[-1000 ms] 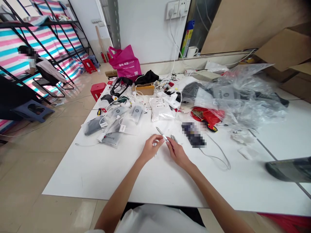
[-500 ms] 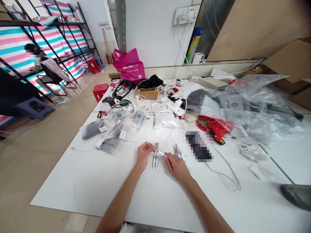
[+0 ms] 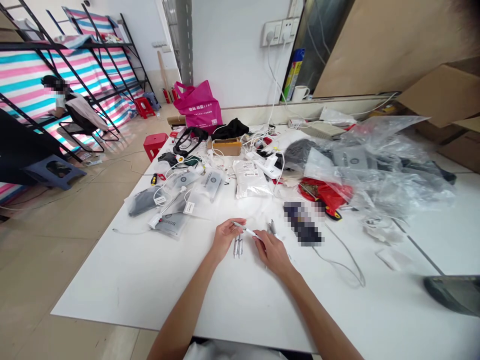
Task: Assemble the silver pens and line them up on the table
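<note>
1. The left hand (image 3: 224, 239) was closed, its fingertips pinching the grey end of a slim white-and-grey pen (image 3: 246, 230).
2. The right hand (image 3: 273, 252) gripped the other end of that pen, which slanted between the two hands, above the white, smooth-topped counter (image 3: 150, 285).
3. Two slender silver-and-white pens (image 3: 238, 247) lay side by side on the counter, just below the held pen; the left hand partly hid them.
4. More grey-and-white pens (image 3: 272, 228) lay just beyond the right hand, which hid part of them; their number could not be told.
5. To the right of these lay a dark, flat, pixelated object (image 3: 303, 225), near a thin grey cable (image 3: 354, 260).
6. Farther back were a white plastic packet (image 3: 252, 181), frosted plastic pouches (image 3: 171, 225) to its left and a bright red bag (image 3: 337, 192) to its right.
</note>
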`<state>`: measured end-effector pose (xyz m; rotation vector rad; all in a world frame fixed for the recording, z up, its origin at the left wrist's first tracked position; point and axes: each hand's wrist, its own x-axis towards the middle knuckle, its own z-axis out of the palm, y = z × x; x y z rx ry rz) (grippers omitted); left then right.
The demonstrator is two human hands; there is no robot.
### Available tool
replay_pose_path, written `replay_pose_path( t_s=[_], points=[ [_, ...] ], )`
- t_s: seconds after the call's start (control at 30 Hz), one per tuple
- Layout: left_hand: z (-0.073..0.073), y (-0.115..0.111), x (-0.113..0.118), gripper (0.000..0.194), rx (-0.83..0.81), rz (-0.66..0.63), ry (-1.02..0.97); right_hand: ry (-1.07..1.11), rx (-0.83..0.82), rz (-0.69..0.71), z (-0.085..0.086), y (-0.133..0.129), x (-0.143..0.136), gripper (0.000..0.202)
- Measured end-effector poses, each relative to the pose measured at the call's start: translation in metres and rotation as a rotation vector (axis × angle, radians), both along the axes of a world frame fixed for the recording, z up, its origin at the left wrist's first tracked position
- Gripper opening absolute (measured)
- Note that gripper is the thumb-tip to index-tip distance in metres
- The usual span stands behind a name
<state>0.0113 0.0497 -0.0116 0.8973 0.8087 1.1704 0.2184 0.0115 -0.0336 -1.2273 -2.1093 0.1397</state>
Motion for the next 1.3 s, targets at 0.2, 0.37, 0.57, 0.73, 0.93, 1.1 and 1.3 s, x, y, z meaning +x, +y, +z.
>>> replay_pose_path(
  t_s=[0.2,0.37,0.57,0.73,0.93,1.1,1.3],
  points=[
    [-0.007,0.001,0.004,0.027,-0.019,0.041,0.024,-0.030,0.029,-0.017,0.000,0.000,-0.002,0.021],
    [-0.007,0.002,0.004,0.029,0.009,0.045,-0.003,-0.047,0.060,-0.003,-0.001,0.000,-0.003,0.027],
    [-0.005,0.000,0.002,0.033,0.038,-0.015,0.015,-0.007,0.053,-0.034,-0.001,0.002,-0.002,0.020],
    [-0.008,0.000,0.007,0.030,0.037,0.048,0.030,0.036,0.072,-0.030,-0.005,0.003,-0.005,0.011],
    [-0.009,0.003,0.006,0.037,-0.021,0.112,-0.023,0.075,0.085,-0.071,-0.006,0.003,-0.004,0.014],
    [-0.009,0.006,0.003,0.037,-0.017,0.111,-0.047,-0.052,0.086,-0.048,-0.007,0.005,0.001,0.039],
    [-0.008,0.005,0.004,0.039,-0.021,0.113,-0.022,-0.116,0.066,-0.022,-0.005,0.005,0.005,0.054]
  ],
)
